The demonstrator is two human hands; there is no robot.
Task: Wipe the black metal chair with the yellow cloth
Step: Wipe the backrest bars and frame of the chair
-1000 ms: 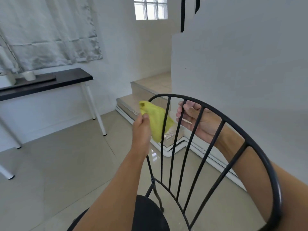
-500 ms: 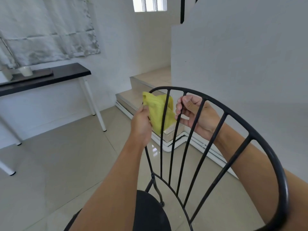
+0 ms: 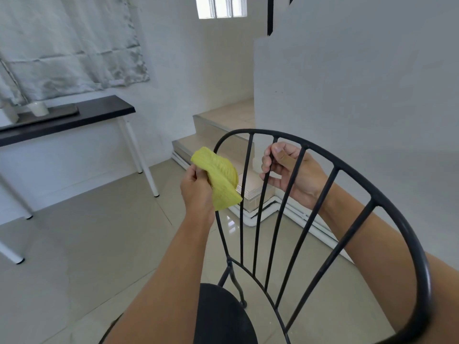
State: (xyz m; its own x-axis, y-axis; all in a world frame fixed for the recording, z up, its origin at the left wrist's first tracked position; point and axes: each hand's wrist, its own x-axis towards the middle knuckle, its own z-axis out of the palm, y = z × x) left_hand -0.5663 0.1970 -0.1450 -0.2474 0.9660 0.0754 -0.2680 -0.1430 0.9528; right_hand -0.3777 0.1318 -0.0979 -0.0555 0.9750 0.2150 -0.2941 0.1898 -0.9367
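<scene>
Hands at chair back, cloth not on metal.
Left hand (image 3: 197, 188) pinches yellow cloth (image 3: 219, 178) just left of black metal chair (image 3: 407, 234) backrest edge; right hand (image 3: 289, 173) curls its fingers (image 3: 267, 161) round a thin vertical spindle from the far side.

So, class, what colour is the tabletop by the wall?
The tabletop is black, on white legs; the head view shows it.

- The glossy beige tiled floor (image 3: 74, 244) carries my black metal chair (image 3: 409, 244).
- A black-topped, white-legged table (image 3: 99, 112) stands there too, holding a white cup (image 3: 38, 108).
</scene>
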